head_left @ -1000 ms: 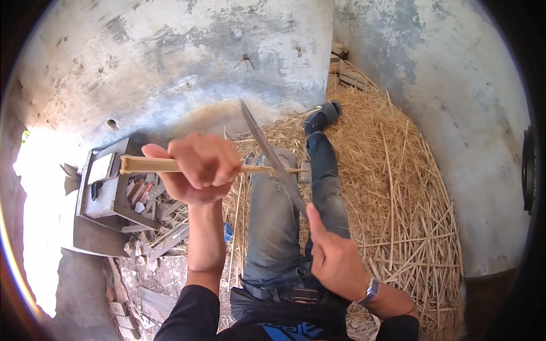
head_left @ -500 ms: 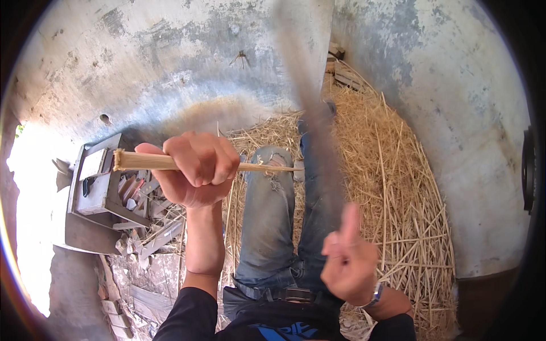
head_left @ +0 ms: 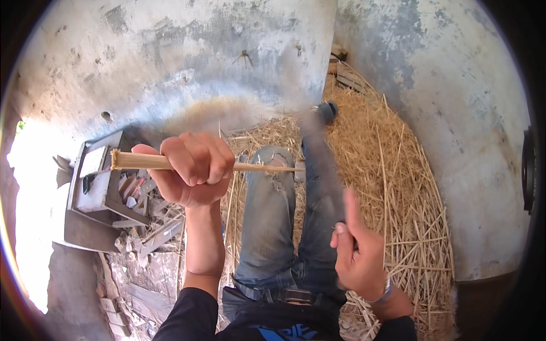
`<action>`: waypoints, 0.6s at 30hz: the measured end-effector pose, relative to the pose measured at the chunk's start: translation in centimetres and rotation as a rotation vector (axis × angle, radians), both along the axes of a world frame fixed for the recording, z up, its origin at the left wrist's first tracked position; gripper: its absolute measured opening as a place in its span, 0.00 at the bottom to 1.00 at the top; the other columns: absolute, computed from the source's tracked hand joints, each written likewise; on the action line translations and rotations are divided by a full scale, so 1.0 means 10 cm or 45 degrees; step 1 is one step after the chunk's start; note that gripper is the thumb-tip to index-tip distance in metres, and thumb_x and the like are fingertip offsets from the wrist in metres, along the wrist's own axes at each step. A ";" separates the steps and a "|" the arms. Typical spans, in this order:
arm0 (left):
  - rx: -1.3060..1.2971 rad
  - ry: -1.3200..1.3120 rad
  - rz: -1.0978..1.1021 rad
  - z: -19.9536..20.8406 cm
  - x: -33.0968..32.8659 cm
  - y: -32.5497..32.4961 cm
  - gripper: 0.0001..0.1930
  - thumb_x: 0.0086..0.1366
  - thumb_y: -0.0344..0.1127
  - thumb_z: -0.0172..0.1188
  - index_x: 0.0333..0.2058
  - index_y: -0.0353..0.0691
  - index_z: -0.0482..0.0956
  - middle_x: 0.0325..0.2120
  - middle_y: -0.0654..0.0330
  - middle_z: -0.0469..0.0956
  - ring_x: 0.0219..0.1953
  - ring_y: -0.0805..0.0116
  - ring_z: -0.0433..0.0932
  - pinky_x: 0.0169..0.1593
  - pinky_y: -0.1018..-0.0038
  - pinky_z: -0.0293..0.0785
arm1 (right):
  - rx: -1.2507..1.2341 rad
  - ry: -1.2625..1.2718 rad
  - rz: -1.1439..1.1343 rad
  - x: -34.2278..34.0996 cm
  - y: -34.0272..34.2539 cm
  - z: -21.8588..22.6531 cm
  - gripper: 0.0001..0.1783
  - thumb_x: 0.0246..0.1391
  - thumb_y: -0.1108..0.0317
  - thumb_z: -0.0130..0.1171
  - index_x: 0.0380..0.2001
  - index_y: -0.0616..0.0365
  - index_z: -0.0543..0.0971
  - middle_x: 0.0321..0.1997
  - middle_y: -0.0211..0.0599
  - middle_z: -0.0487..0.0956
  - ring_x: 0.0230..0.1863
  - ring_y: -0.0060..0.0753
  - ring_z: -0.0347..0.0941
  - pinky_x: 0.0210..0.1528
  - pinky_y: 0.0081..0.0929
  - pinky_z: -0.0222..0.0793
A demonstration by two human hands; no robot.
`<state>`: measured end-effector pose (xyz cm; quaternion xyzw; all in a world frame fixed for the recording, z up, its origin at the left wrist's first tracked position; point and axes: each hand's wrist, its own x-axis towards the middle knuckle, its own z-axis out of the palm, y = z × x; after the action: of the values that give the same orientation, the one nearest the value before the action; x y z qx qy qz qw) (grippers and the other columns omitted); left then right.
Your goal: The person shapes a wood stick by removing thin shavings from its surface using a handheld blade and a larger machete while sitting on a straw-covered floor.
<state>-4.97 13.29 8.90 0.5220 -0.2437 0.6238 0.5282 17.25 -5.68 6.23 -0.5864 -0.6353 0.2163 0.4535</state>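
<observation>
My left hand (head_left: 196, 169) is closed round a pale bamboo stick (head_left: 139, 161), held level from side to side. Its thick, ridged end sticks out on the left, and it tapers to a thin tip with shaved curls on the right, above my knees. My right hand (head_left: 363, 253) grips the dark handle of a long-bladed knife (head_left: 327, 162), the index finger stretched along it. The grey blade is smeared by motion and points away from me, over my right leg. A gap separates it from the stick's tip.
Shavings and split strips (head_left: 409, 210) are heaped along the right and around my legs. A broken wooden cabinet (head_left: 94, 190) stands on the left amid scraps and rubble. Stained walls (head_left: 187, 51) rise ahead and at the right.
The right hand has shifted slightly right, and the knife blade has swung lower, still blurred. My left hand and the bamboo stick have moved only slightly left.
</observation>
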 end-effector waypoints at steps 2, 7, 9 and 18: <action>0.014 0.023 -0.028 0.00 0.03 -0.03 0.35 0.77 0.63 0.30 0.18 0.44 0.66 0.07 0.70 0.54 0.07 0.77 0.46 0.10 0.78 0.44 | 0.232 -0.164 0.028 -0.05 -0.07 -0.15 0.35 0.56 0.82 0.53 0.69 0.65 0.64 0.24 0.40 0.78 0.21 0.31 0.76 0.27 0.26 0.72; 0.035 0.049 -0.074 0.04 0.02 0.03 0.35 0.77 0.63 0.30 0.18 0.43 0.65 0.07 0.70 0.55 0.06 0.77 0.46 0.10 0.77 0.44 | -0.390 -0.095 0.210 0.14 0.02 -0.19 0.38 0.53 0.82 0.52 0.70 0.56 0.65 0.26 0.41 0.79 0.21 0.38 0.77 0.28 0.29 0.73; 0.014 0.031 0.031 0.02 -0.05 -0.06 0.35 0.77 0.63 0.30 0.18 0.44 0.65 0.07 0.70 0.54 0.06 0.78 0.46 0.10 0.76 0.43 | -0.340 -0.100 0.195 0.10 -0.09 -0.13 0.40 0.51 0.82 0.52 0.70 0.58 0.64 0.25 0.42 0.79 0.23 0.39 0.78 0.28 0.31 0.74; 0.040 0.032 0.030 0.00 -0.06 -0.02 0.34 0.77 0.63 0.31 0.18 0.45 0.64 0.06 0.70 0.51 0.06 0.77 0.46 0.11 0.78 0.44 | -0.143 -0.156 0.162 0.02 -0.08 -0.25 0.39 0.52 0.81 0.52 0.70 0.68 0.60 0.24 0.45 0.77 0.24 0.45 0.77 0.28 0.36 0.74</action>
<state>-5.61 13.09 8.90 0.5408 -0.2407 0.6196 0.5155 17.46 -6.46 3.70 -0.5815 -0.6847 0.2439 0.3655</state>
